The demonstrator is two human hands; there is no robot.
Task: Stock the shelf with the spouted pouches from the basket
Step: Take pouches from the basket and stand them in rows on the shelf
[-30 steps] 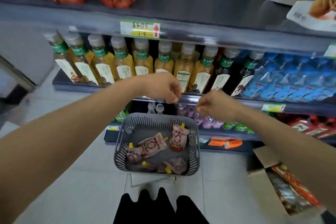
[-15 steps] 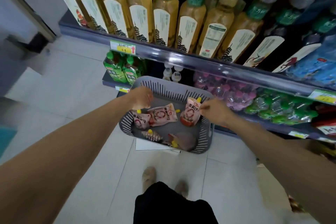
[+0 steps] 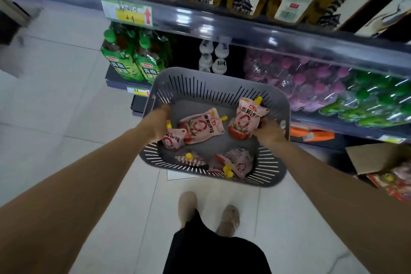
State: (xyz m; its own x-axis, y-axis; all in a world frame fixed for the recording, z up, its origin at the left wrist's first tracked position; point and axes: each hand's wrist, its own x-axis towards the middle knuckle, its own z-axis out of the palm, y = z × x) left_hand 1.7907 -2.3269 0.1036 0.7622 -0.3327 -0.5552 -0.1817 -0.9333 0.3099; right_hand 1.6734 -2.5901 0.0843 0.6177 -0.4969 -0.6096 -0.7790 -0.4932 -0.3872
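A grey slotted basket (image 3: 200,87) stands on the floor in front of the shelves. Several pink spouted pouches with yellow caps lie inside it. My left hand (image 3: 159,122) is down in the basket's left side, its fingers closed on a small pouch (image 3: 173,139) by the yellow spout. My right hand (image 3: 266,131) grips the lower right edge of an upright pouch (image 3: 243,121) at the basket's right side. A larger pouch (image 3: 203,128) lies flat between them. Two more pouches (image 3: 235,163) rest at the near side.
The shelf rail (image 3: 244,26) with a price tag (image 3: 127,12) juts out above the basket. Green bottles (image 3: 131,60), white bottles and purple and green packs fill the lower shelf. An open cardboard box (image 3: 378,158) sits at the right. My feet (image 3: 209,213) stand on pale floor tiles.
My view has tilted down from the shelves toward the basket. Both hands dropped from the shelf rail into the basket and closed on pouches.
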